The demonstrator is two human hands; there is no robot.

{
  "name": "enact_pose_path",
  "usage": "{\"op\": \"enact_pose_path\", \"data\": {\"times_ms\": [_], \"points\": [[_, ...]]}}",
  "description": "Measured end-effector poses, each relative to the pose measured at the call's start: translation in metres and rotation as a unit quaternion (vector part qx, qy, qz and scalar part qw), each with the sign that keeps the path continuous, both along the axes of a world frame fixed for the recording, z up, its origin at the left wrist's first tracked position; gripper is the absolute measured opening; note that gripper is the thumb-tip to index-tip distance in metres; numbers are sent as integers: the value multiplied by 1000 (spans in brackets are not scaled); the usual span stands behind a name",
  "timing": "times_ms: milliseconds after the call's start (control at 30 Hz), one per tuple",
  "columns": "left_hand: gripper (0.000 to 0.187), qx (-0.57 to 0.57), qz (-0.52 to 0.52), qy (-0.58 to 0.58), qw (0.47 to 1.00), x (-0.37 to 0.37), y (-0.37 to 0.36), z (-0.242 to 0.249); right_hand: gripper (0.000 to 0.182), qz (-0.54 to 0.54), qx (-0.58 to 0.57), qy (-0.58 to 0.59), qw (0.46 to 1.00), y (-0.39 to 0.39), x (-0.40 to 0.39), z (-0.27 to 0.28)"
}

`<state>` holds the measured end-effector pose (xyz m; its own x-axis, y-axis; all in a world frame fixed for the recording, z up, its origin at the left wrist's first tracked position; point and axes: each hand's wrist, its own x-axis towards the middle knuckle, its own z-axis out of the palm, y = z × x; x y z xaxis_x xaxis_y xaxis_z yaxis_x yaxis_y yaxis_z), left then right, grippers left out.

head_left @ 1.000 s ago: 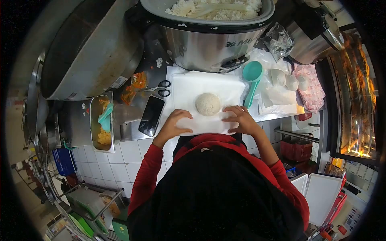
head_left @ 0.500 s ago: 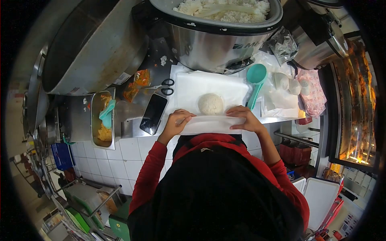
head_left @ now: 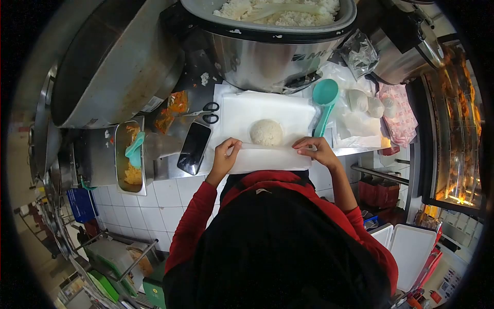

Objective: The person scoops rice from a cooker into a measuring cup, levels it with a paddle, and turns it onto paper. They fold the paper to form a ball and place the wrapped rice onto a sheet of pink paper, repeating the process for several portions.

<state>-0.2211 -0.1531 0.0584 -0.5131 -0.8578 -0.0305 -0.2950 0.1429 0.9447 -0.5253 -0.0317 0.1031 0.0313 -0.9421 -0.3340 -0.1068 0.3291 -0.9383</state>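
A rounded mound of white rice [head_left: 266, 133] sits on a stack of white wrapping paper [head_left: 239, 110] on the counter. The near edge of the top sheet [head_left: 270, 158] is lifted up in front of the mound. My left hand [head_left: 226, 155] pinches its left corner between thumb and fingers. On the other side, my right hand [head_left: 315, 149] pinches the right corner. To the right of the paper lies a teal scoop [head_left: 325, 93]. A black phone [head_left: 194, 148] and black-handled scissors [head_left: 210, 113] lie left of my left hand.
Behind the paper stands a large rice cooker [head_left: 262, 59] full of rice. Wrapped white parcels [head_left: 366, 103] rest at the right by pink printed paper [head_left: 399, 116]. A metal pan [head_left: 121, 177] with orange food and a teal utensil stands left, below a big metal pot [head_left: 108, 77].
Both hands keep hold of the sheet's corners; its near edge has come up slightly and closer to the rice mound. The whole view has shifted a little.
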Motion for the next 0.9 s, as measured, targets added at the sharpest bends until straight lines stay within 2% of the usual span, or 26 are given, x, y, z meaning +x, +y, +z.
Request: {"op": "enact_pose_path", "data": {"times_ms": [100,200,233,300,333,433,500,533,633,667,767,800,833,900], "points": [[10,-30,-50,8,998,1,-1,8,32,33,-87,38,995,2,0,1],[12,-66,-82,16,994,0,0,22,32,61,-203,191,958,4,5,-2],[14,-78,-87,17,993,0,0,23,31,65,-225,202,951,6,4,-8],[14,26,-85,56,994,10,-2,21,29,74,-267,224,934,7,2,-18],[14,78,-83,75,991,15,-4,21,26,75,-264,232,933,8,3,-18],[16,-69,-165,-13,984,27,-2,38,17,83,-246,256,931,22,12,-8],[14,-75,-157,-17,985,34,4,33,15,97,-224,276,930,34,17,0],[13,-75,-149,-18,986,35,9,29,14,61,-204,271,939,38,17,-6],[13,7,-25,-44,999,23,18,17,17,-49,-143,246,957,45,27,-34],[20,-15,-8,-78,997,22,12,0,22,-140,-72,232,960,42,37,-34],[24,-32,48,-31,998,4,4,-13,21,-97,-49,465,878,23,45,-26],[22,40,-10,-142,989,8,-4,-6,18,-61,-107,519,846,18,44,-25],[24,-71,38,-164,983,6,-3,0,16,-36,-90,546,832,16,40,-22],[32,-289,133,-201,927,-3,9,18,11,16,-56,598,799,9,32,-7]]}}
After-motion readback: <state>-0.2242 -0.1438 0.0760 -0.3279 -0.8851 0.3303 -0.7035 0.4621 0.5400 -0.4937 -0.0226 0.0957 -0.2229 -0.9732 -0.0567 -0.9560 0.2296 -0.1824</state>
